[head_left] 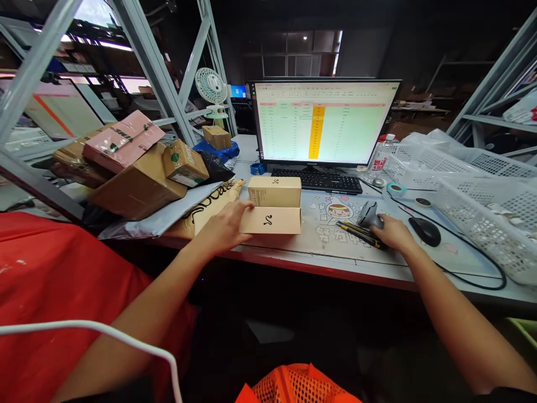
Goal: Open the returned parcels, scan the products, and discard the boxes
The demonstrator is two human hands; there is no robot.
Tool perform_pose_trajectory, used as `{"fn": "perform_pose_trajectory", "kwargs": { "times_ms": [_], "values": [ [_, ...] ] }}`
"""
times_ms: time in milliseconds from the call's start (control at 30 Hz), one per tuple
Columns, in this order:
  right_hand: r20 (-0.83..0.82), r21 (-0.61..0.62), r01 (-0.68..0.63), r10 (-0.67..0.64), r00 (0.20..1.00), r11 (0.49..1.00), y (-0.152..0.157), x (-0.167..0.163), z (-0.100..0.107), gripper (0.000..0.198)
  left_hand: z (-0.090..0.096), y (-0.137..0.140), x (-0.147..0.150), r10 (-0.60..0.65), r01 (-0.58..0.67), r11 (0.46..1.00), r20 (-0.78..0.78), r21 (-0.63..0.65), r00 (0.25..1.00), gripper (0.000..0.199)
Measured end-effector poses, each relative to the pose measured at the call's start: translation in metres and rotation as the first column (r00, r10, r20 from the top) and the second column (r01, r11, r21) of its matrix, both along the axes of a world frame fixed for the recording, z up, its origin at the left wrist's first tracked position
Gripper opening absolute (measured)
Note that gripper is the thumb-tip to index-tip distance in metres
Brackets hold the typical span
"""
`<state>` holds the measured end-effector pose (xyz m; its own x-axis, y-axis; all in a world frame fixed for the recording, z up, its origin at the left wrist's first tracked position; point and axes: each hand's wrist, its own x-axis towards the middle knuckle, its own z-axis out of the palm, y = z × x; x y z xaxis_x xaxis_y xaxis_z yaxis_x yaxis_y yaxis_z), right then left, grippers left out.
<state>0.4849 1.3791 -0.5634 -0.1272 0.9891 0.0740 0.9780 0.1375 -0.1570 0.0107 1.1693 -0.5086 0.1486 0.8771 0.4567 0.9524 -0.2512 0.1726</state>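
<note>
My left hand (pixel 226 226) grips the left end of a small beige carton (pixel 272 221) with a black curly mark, at the front of the desk. Directly behind it stands a second beige carton (pixel 274 191) with the same mark and small print on its side. On the right, my right hand (pixel 392 232) is closed around the grey barcode scanner (pixel 369 214); its fingers are partly hidden. Several yellow-and-black pen-like tools (pixel 361 234) lie beside the scanner, close to that hand.
A monitor (pixel 323 123) and black keyboard (pixel 316 180) stand behind the cartons. Parcels (pixel 138 179) are piled at left, beside a yellow mailer bag (pixel 218 204). A mouse (pixel 424 231), its looping cable and white baskets (pixel 482 212) are at right. A white cable (pixel 104 330) crosses lower left.
</note>
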Motion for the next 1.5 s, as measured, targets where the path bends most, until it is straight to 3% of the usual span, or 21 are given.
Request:
{"fn": "perform_pose_trajectory", "kwargs": {
  "times_ms": [67,133,200,267,333,400,500,567,633,733,833,933,1067,1167,1233,1333,1500],
  "values": [
    [0.008,-0.005,0.008,-0.007,1.000,1.000,0.001,-0.006,-0.003,0.056,-0.006,-0.015,0.007,0.046,-0.050,0.998,0.089,0.045,0.995,0.072],
    [0.017,0.003,0.017,-0.017,1.000,1.000,-0.001,-0.007,-0.001,0.055,-0.016,-0.027,0.016,0.123,-0.159,0.983,0.309,0.095,0.943,0.074],
    [0.011,0.042,0.014,-0.015,1.000,0.999,-0.009,-0.002,0.007,0.050,-0.030,-0.035,0.029,0.151,-0.257,0.963,0.622,0.083,0.769,0.076],
    [-0.034,0.083,-0.033,0.036,0.999,0.996,-0.027,0.008,0.025,0.048,-0.044,-0.038,0.048,0.076,-0.256,0.964,0.849,0.071,0.522,0.079],
    [-0.133,0.049,-0.172,0.177,0.975,0.984,-0.055,0.022,0.049,0.051,-0.056,-0.034,0.070,-0.021,-0.223,0.970,0.946,0.098,0.322,0.078],
    [-0.253,-0.033,-0.382,0.362,0.897,0.923,-0.091,0.031,0.074,0.055,-0.064,-0.025,0.092,-0.067,-0.226,0.967,0.977,0.113,0.202,0.074],
    [-0.372,-0.081,-0.645,0.578,0.727,0.760,-0.146,0.030,0.104,0.049,-0.069,-0.008,0.118,-0.090,-0.219,0.969,0.990,0.112,0.111,0.071],
    [-0.401,-0.086,-0.728,0.646,0.650,0.680,-0.172,0.020,0.114,0.045,-0.071,0.001,0.129,-0.100,-0.194,0.974,0.991,0.115,0.085,0.071],
    [-0.402,-0.097,-0.751,0.665,0.630,0.653,-0.186,0.009,0.117,0.044,-0.072,0.006,0.137,-0.104,-0.158,0.981,0.992,0.114,0.069,0.071],
    [-0.378,-0.104,-0.734,0.656,0.653,0.671,-0.188,-0.001,0.115,0.041,-0.073,0.008,0.143,-0.098,-0.116,0.988,0.994,0.104,0.057,0.068],
    [-0.382,-0.084,-0.723,0.648,0.659,0.686,-0.180,-0.004,0.114,0.041,-0.076,0.007,0.139,-0.076,-0.114,0.990,0.995,0.084,0.071,0.067],
    [-0.385,-0.048,-0.704,0.637,0.668,0.709,-0.168,-0.002,0.114,0.042,-0.084,0.011,0.119,-0.086,-0.085,0.991,0.980,0.102,0.181,0.074],
    [-0.337,0.029,-0.577,0.551,0.763,0.816,-0.136,0.004,0.106,0.050,-0.086,0.017,0.067,-0.114,0.044,0.993,0.851,0.107,0.513,0.102],
    [-0.281,0.116,-0.426,0.441,0.852,0.897,-0.097,0.012,0.090,0.055,-0.064,0.019,0.029,-0.126,0.138,0.990,0.646,0.033,0.753,0.099],
    [-0.245,0.167,-0.330,0.364,0.899,0.929,-0.068,0.017,0.078,0.051,-0.041,0.021,0.013,-0.165,0.148,0.986,0.493,0.073,0.854,0.087],
    [-0.194,0.151,-0.221,0.248,0.949,0.963,-0.032,0.021,0.062,0.048,-0.011,0.029,0.004,-0.208,0.174,0.976,0.332,0.129,0.920,0.072],
    [-0.115,0.124,-0.134,0.148,0.982,0.983,0.005,0.021,0.030,0.049,0.008,0.046,0.003,-0.183,0.207,0.977,0.283,-0.056,0.942,0.069]
  ]
}}
